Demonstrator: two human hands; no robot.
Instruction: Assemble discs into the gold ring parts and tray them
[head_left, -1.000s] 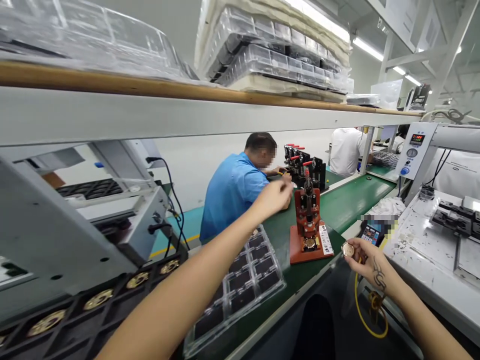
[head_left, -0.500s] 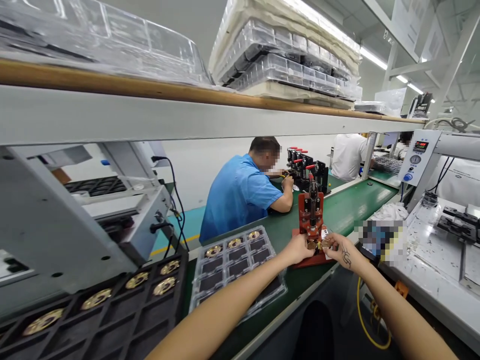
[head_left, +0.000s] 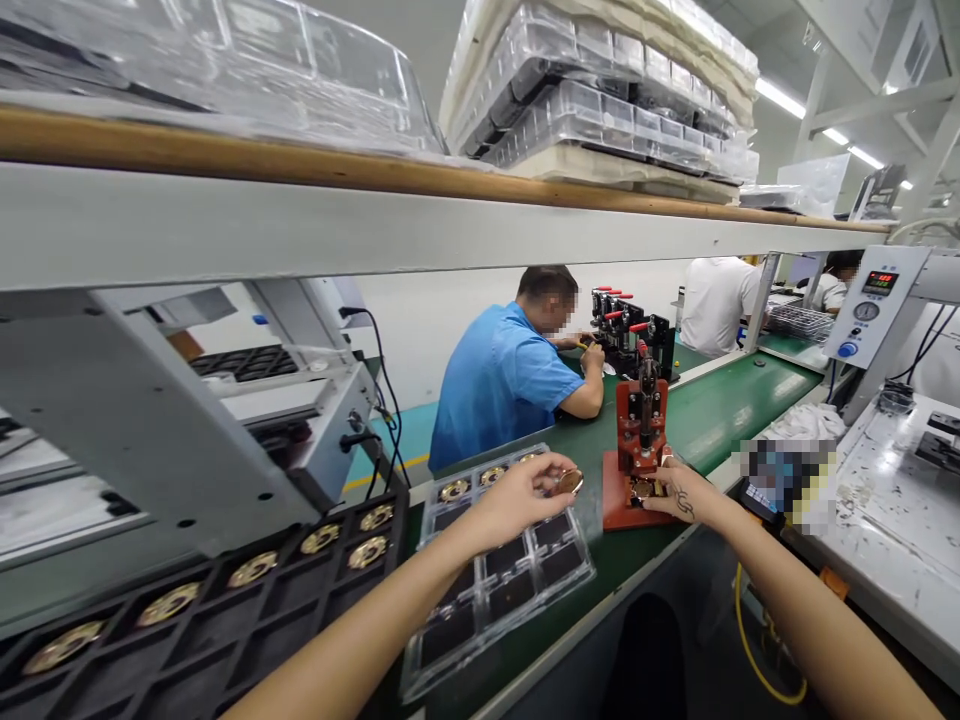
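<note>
Between the fingertips of my left hand [head_left: 529, 497] is a round gold-coloured metal part [head_left: 571, 483], lifted above the clear compartment tray [head_left: 499, 610]. My right hand [head_left: 679, 490] is at the base of a red toggle-clamp press [head_left: 641, 425]. Its fingers close around a second round gold-coloured part [head_left: 642, 489], low in the press under the clamp. The hand partly covers this part, so how it sits in the press is unclear. Several gold rings [head_left: 455, 490] lie in the far row of the clear tray.
At the left, a black compartment tray [head_left: 277, 640] holds several gold rings. A co-worker in blue [head_left: 495, 385] sits across the green bench [head_left: 712, 425] beside black presses [head_left: 626, 330]. Overhead runs a shelf [head_left: 375, 225] with stacked plastic trays. A control box [head_left: 874, 305] stands right.
My left hand has moved away from the press to the left, carrying a round part over the clear tray. My right hand's part is now under the clamp. The view has shifted slightly.
</note>
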